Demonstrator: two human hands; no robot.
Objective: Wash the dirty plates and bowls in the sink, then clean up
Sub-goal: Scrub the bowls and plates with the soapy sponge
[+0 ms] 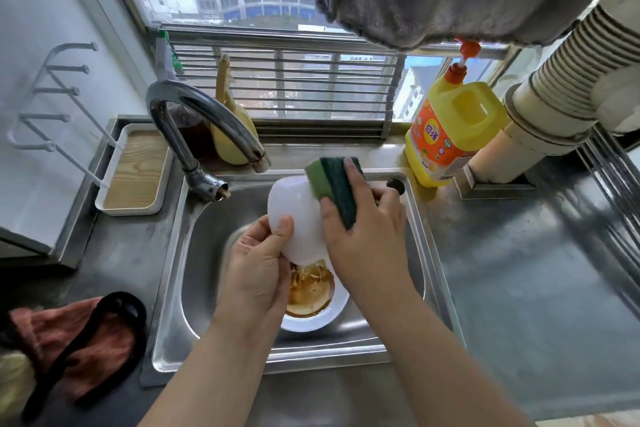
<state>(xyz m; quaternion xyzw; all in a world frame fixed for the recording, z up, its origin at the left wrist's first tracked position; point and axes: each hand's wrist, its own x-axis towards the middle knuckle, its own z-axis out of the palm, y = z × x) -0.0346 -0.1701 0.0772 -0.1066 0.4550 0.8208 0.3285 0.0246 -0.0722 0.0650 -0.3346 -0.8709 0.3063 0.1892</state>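
White and glossy, the small round ceramic-looking bowl (294, 215) is being held above the stainless steel sink basin (207, 236), just below the spout of the curved chrome tap (204, 125). It is turned so that its rounded outside is facing the camera; its foot is pointing down toward the person and its mouth is tilting up and away toward the window, so its axis is running roughly from near to far. The left hand (256, 263) is gripping it low down, thumb lying across the outer wall and fingers curling underneath (out of sight). The right hand (360, 229) is clasping a green two-layer scouring sponge (336, 191) and pressing it against the bowl's right side.

Judging by the look of it, the bowl is probably stiff, fairly light and breakable, and likely slippery once soapy, so a hold near the foot, thumb opposing fingers, seems the safer one.

Directly beneath is lying a white plate smeared with brown sauce (311, 291), flat on the basin floor and still waiting to be washed; a dropped bowl would land on it. On the ledge behind the sink's right corner is standing a yellow detergent jug with an orange pump (450, 128). To the left of the sink are sitting a white tray with a wooden base (135, 170) and, nearer, a pinkish cloth with a black strap (69, 333).
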